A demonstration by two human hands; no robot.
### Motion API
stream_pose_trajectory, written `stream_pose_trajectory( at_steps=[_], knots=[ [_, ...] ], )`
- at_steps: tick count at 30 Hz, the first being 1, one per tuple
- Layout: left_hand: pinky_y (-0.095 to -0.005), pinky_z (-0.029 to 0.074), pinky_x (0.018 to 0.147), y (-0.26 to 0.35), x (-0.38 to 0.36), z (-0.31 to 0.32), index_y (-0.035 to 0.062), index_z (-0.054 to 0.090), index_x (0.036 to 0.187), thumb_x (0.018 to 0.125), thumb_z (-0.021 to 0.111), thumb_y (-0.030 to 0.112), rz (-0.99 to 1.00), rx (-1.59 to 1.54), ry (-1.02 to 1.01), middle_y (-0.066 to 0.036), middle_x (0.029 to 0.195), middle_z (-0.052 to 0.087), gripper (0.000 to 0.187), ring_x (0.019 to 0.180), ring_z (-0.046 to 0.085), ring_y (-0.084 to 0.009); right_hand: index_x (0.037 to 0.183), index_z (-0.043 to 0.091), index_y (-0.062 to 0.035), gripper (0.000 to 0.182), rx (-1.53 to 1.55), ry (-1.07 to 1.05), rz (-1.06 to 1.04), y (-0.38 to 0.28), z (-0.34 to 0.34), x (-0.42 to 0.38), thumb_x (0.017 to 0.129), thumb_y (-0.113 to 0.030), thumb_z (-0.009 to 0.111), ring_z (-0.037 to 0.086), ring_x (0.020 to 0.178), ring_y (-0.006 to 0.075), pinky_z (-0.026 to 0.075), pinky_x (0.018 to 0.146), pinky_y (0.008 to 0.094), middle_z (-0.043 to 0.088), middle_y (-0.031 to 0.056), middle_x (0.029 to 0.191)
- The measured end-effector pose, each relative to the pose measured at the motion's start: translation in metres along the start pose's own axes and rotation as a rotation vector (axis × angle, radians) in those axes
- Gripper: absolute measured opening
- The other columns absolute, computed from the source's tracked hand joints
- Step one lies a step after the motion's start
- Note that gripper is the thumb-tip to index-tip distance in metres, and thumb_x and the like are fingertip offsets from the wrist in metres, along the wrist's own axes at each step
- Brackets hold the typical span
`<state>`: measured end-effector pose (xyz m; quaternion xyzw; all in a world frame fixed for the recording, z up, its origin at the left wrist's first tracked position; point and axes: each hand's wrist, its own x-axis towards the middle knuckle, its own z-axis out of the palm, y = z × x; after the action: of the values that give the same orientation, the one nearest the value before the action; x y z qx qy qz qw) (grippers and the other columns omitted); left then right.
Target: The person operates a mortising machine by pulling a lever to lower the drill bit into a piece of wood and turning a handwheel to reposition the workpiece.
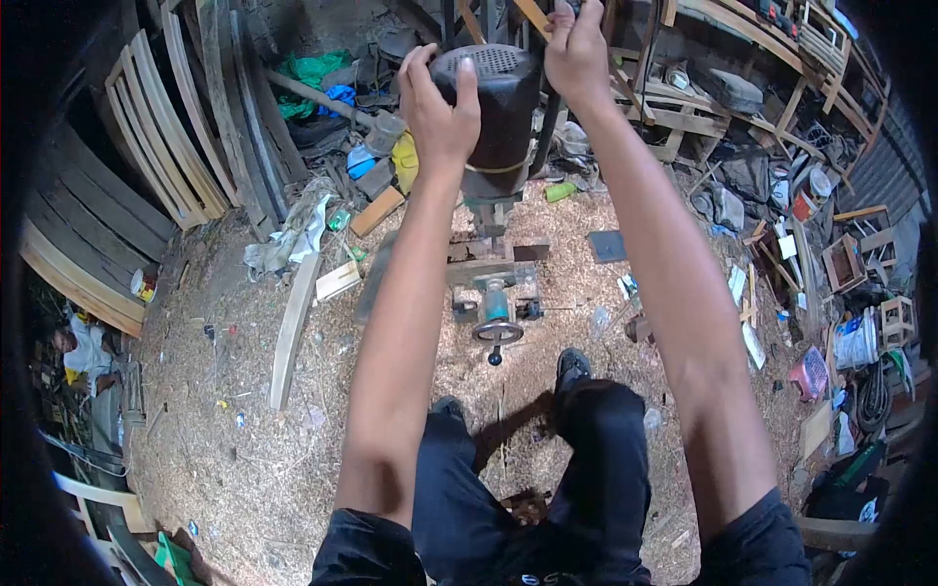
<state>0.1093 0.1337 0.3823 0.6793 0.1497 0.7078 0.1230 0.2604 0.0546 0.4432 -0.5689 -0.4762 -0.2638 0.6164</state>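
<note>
Fingers of left hand are wrapped tight round the black motor housing at far centre; right hand is closed on a wooden lever just above it, w/ fingertips partly cut off by the frame edge. Motor sits atop a machine w/ handwheel below, near the person's feet. Risks, imo: palm over the vent grille could slip or get hot; sawdust floor is loose underfoot; cable hangs close to right forearm, could snag.

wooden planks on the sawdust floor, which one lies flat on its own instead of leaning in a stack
The long pale wooden plank left of the machine's round metal handwheel. It lies flat on the sawdust, while the other planks lean stacked against the left wall.
</note>
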Motion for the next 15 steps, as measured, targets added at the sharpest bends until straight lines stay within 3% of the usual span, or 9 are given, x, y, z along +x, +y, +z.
stream_pose_trajectory(
  at_steps=[2, 3, 6, 7, 10, 13, 14, 15],
  knots=[
    [-0.0423, 0.041, 0.101, -0.004, 0.005, 0.017, 0.0018, 0.059, 0.119, 0.094, 0.056, 0.028, -0.092, -0.052, -0.06, -0.019, 0.119, 0.06, 0.037, 0.113, 0.056, -0.0348, 0.149, 0.023, 0.0021, 0.052, -0.187, 0.169, -0.278, 0.045, 0.025, 0.018, 0.106, -0.023, 0.039, 0.06, 0.077, 0.0364, 0.048, 0.068, 0.0412, 0.061, 0.024, 0.093],
    [-0.0409, 0.045, 0.096, -0.007, 0.006, 0.02, 0.0017, 0.065, 0.109, 0.09, 0.054, 0.022, -0.037, -0.053, -0.005, -0.018, 0.112, 0.064, 0.03, 0.106, 0.06, -0.0341, 0.153, 0.009, 0.001, 0.062, -0.064, -0.103, -0.001, 0.033, 0.014, 0.019, 0.104, -0.018, 0.041, 0.061, 0.076, 0.0445, 0.049, 0.067, 0.0456, 0.062, 0.0302, 0.09],
    [-0.0401, 0.047, 0.092, -0.011, 0.007, 0.024, 0.0006, 0.067, 0.102, 0.087, 0.053, 0.017, -0.028, -0.12, 0.022, -0.018, 0.108, 0.066, 0.027, 0.102, 0.062, -0.0338, 0.155, -0.006, 0.0001, 0.074, -0.241, -0.23, 0.109, 0.049, 0.025, 0.028, 0.102, -0.014, 0.044, 0.061, 0.077, 0.0509, 0.049, 0.065, 0.0494, 0.061, 0.0368, 0.088],
    [-0.0386, 0.047, 0.09, -0.011, 0.007, 0.024, -0.0007, 0.067, 0.101, 0.087, 0.051, 0.017, -0.056, -0.116, 0.012, -0.018, 0.108, 0.065, 0.027, 0.101, 0.062, -0.0334, 0.155, -0.012, -0.0016, 0.08, -0.2, -0.101, 0.016, 0.056, 0.037, 0.029, 0.101, -0.012, 0.046, 0.062, 0.077, 0.0521, 0.048, 0.065, 0.0517, 0.061, 0.0381, 0.084],
    [-0.0385, 0.046, 0.09, -0.012, 0.005, 0.024, -0.0014, 0.066, 0.102, 0.087, 0.051, 0.017, -0.085, -0.123, 0.0, -0.019, 0.106, 0.065, 0.028, 0.1, 0.062, -0.033, 0.155, -0.013, -0.0035, 0.081, -0.233, -0.077, 0.068, 0.071, 0.054, 0.033, 0.101, -0.013, 0.046, 0.061, 0.077, 0.0529, 0.047, 0.064, 0.0523, 0.062, 0.0371, 0.085],
    [-0.0386, 0.046, 0.09, -0.014, 0.008, 0.023, -0.0022, 0.065, 0.102, 0.088, 0.05, 0.017, -0.031, -0.116, -0.011, -0.02, 0.105, 0.065, 0.028, 0.098, 0.062, -0.0325, 0.154, -0.018, -0.0064, 0.083, -0.23, -0.129, -0.041, 0.09, 0.057, 0.039, 0.101, -0.012, 0.045, 0.061, 0.078, 0.0528, 0.047, 0.066, 0.0528, 0.062, 0.0358, 0.087],
    [-0.0389, 0.046, 0.091, -0.015, 0.01, 0.024, -0.0024, 0.065, 0.101, 0.088, 0.049, 0.016, -0.026, -0.112, 0.006, -0.02, 0.104, 0.065, 0.028, 0.098, 0.062, -0.0328, 0.157, 0.002, -0.0018, 0.078, -0.293, -0.163, 0.08, 0.096, 0.06, 0.043, 0.103, -0.034, 0.047, 0.063, 0.073, 0.048, 0.048, 0.064, 0.0501, 0.066, 0.0287, 0.086],
    [-0.0391, 0.046, 0.092, -0.013, 0.011, 0.024, -0.0027, 0.064, 0.101, 0.088, 0.049, 0.016, -0.034, -0.118, 0.0, -0.019, 0.104, 0.065, 0.027, 0.099, 0.062, -0.0331, 0.156, 0.008, -0.0072, 0.071, -0.275, -0.136, 0.03, 0.098, 0.062, 0.041, 0.103, -0.029, 0.049, 0.065, 0.082, 0.0482, 0.049, 0.073, 0.0515, 0.067, 0.0302, 0.091]
  ],
)
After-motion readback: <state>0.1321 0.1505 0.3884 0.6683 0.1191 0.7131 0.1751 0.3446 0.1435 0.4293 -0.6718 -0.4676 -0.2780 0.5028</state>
